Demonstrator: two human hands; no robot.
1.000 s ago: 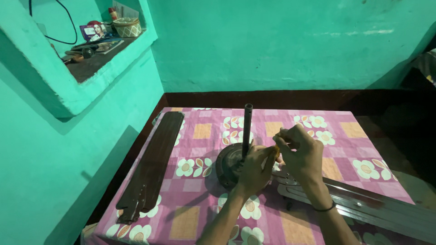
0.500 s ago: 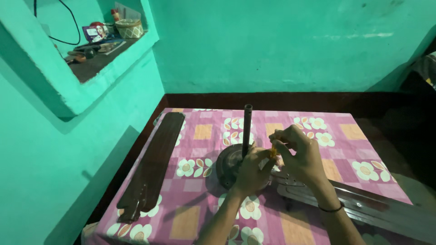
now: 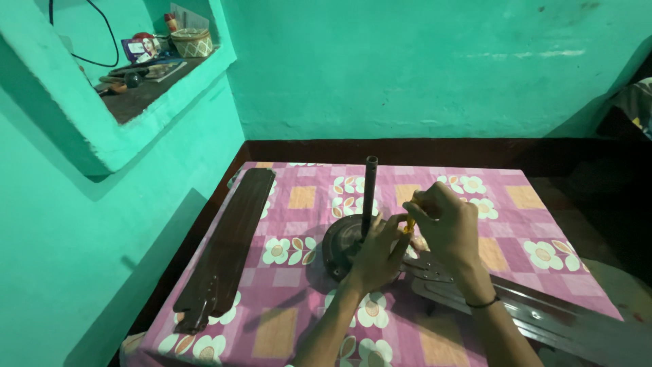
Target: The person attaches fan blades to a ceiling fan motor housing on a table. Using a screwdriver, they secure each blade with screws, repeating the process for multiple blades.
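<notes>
Two hands work at the fan motor [image 3: 346, 246] on the worktop [image 3: 299, 204]: left hand [image 3: 377, 253] cupped closed against the motor's rim, right hand [image 3: 445, 228] gripping a yellow-handled screwdriver [image 3: 410, 223] over it. One dark fan blade [image 3: 227, 248] lies apart, left.

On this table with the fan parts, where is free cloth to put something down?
Free patches: the far right corner of the tablecloth, and the strip between the loose dark fan blade and the fan motor. Crowded: around the motor, where left hand and right hand work, and the near right, covered by metal blades.
</notes>
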